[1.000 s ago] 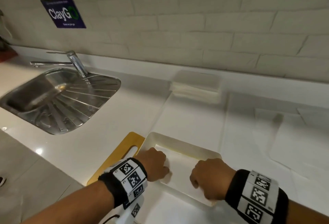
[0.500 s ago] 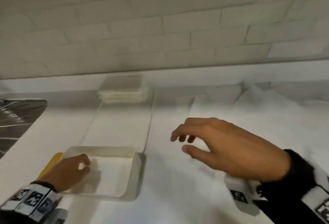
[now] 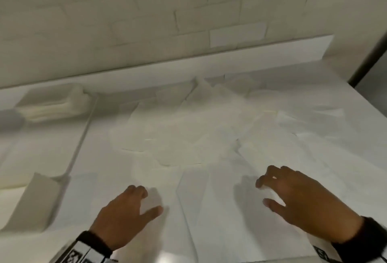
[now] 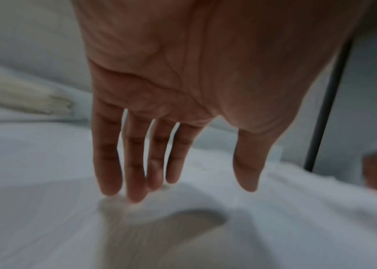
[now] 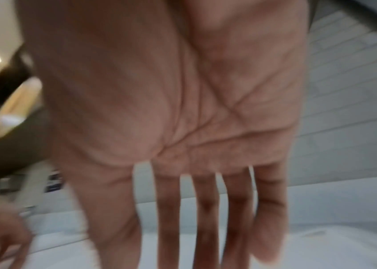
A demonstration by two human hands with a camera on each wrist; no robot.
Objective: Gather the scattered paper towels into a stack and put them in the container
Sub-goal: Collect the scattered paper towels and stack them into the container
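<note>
Several white paper towels (image 3: 201, 137) lie spread and overlapping across the white counter, from the middle to the right. My left hand (image 3: 146, 202) hovers palm down over the near towels, fingers straight and holding nothing; the left wrist view shows its fingertips (image 4: 134, 193) just above a towel (image 4: 206, 227). My right hand (image 3: 266, 193) reaches over the towels to the right, fingers spread and loosely bent, empty. The right wrist view shows its fingers (image 5: 208, 227) extended. The white rectangular container (image 3: 35, 198) stands at the near left edge of the view.
A neat stack of folded paper towels (image 3: 54, 103) sits at the back left against the white tiled wall (image 3: 188, 22). A seam in the counter (image 3: 80, 139) runs from that stack toward the container. A dark vertical edge (image 3: 368, 53) bounds the counter at the far right.
My view swung right from the sink and container to the scattered towels. Both hands left the container; the left hand came across and now both hover open over the towels.
</note>
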